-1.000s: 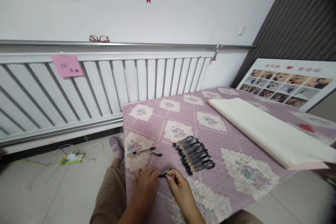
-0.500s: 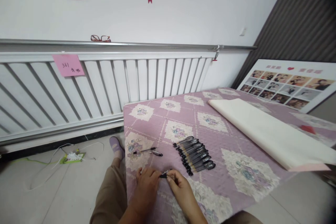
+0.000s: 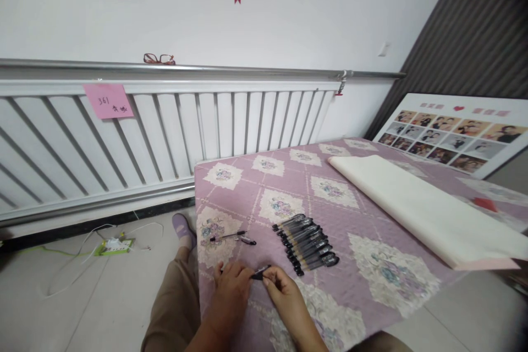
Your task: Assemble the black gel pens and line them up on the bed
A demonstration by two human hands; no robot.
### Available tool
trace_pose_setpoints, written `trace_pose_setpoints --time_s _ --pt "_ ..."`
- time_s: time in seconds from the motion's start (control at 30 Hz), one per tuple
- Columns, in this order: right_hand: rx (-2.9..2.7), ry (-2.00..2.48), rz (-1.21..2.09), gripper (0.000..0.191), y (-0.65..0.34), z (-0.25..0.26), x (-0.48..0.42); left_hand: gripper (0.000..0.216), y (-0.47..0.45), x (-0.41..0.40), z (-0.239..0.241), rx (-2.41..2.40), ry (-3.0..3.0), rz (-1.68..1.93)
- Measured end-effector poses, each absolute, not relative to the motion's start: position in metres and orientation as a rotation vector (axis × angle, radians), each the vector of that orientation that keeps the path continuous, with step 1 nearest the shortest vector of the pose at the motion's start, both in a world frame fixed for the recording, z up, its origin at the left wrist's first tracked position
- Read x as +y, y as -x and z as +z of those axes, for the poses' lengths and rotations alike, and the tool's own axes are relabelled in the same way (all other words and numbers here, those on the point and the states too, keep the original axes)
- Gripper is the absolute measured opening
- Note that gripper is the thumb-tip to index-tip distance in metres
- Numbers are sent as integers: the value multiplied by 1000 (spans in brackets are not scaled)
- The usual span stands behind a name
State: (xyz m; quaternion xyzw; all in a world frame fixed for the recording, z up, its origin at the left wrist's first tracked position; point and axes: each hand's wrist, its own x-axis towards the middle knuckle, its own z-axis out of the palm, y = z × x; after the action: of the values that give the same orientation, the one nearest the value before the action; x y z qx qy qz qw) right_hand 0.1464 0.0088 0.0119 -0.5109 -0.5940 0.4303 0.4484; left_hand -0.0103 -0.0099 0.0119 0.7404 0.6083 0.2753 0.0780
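Flowered cloth (image 3: 247, 184): pens (image 3: 307, 246) all lined up here!
Left hand (image 3: 233, 289): wrapped round 1 black pen (image 3: 259, 274).
Right hand (image 3: 284, 289): pinching its end!

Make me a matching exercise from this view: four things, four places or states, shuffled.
Things:
1. left hand and right hand
2. pen row
3. glasses
4. note

Places or states:
A. on the pipe
B. pink, on the radiator
C. holding one black pen
D. side by side on the cloth

Pairs: 1-C, 2-D, 3-A, 4-B
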Motion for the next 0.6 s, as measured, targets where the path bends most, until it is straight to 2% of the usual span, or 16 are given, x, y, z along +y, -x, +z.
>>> trace_pose_setpoints --time_s 0.33,0.6 --pt "-1575 1324 898 31 -140 10 8 29 11 -12 15 1821 -2177 851" --pt "-1531 1259 1023 26 -146 15 7 28 12 -10 12 1779 -2199 799"
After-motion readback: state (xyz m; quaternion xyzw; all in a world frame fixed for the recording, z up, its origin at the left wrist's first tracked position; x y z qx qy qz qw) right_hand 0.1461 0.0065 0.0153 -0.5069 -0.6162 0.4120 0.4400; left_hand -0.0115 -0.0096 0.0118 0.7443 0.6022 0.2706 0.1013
